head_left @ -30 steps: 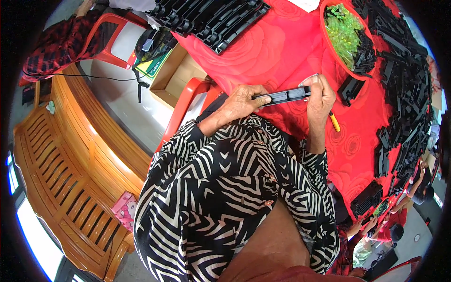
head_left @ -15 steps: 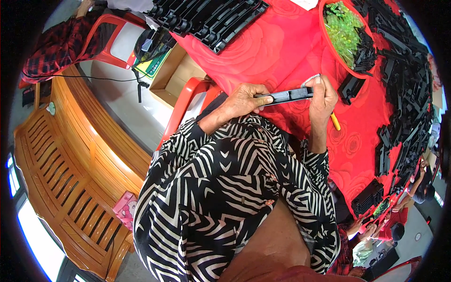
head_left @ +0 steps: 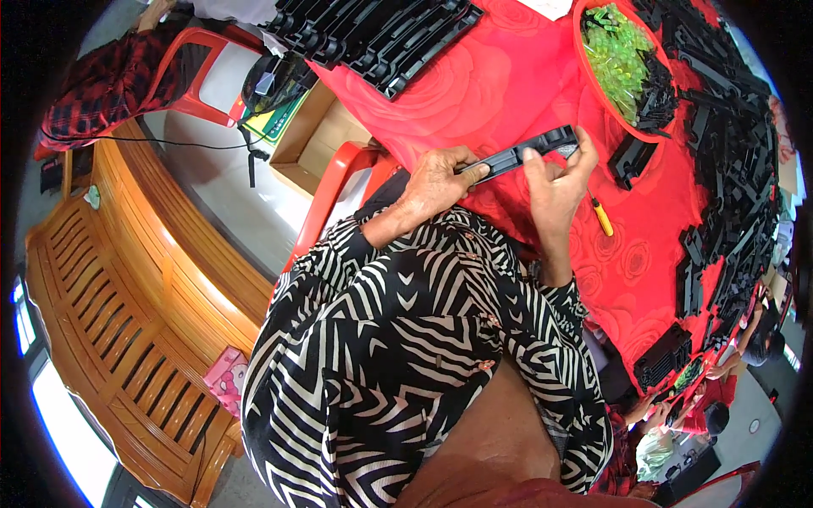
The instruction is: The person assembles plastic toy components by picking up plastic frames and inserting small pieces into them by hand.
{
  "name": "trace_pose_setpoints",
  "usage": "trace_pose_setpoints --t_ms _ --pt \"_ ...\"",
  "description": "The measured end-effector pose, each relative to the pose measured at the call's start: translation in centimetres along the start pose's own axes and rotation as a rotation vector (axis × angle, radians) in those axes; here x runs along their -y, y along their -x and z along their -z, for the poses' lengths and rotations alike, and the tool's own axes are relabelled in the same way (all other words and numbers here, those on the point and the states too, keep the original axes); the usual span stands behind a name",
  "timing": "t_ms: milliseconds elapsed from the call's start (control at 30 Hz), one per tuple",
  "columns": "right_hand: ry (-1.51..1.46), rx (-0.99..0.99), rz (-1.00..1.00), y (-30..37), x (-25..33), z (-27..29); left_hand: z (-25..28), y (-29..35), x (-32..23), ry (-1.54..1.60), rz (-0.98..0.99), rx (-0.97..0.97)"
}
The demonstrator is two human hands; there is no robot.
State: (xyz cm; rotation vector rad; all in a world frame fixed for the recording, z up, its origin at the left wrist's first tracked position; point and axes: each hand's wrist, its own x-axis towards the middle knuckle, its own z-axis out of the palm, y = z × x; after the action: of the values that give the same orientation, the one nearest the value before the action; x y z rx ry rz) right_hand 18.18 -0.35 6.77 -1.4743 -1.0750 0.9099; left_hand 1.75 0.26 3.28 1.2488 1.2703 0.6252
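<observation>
1. Gripping the left end of a slotted black bar (head_left: pixel 508 161) with the left hand (head_left: pixel 436 182), thumb pressed on top and fingers curled underneath, closed on that end.
2. Touching the bar's face with the thumb of the right hand (head_left: pixel 556 182), index finger reaching up by the far end; spread wide between the two, too unclear to tell a firm grip from a light touch.
3. Holding the bar just above the centre of the frame, over the near edge of the red-covered table (head_left: pixel 622 317).
4. Compared with half a second ago, tilting the right end higher and setting the right thumb further inward; probably leaving most of the support to the left hand.
5. Leaving a yellow-handled tool (head_left: pixel 604 220) untouched, right of centre, below the red basin (head_left: pixel 580 42) at upper right.
</observation>
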Motion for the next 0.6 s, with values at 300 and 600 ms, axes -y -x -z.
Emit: trace_pose_setpoints --t_ms 300,600 --pt "0.392 -0.249 0.355 3.5 -0.7 -0.6 -0.3 0.7 -0.2 -0.136 -0.088 -0.159" --pt "0.619 0.104 0.507 1.6 0.0 -0.4 -0.5 0.8 -0.5 -0.167 -0.066 -0.147"
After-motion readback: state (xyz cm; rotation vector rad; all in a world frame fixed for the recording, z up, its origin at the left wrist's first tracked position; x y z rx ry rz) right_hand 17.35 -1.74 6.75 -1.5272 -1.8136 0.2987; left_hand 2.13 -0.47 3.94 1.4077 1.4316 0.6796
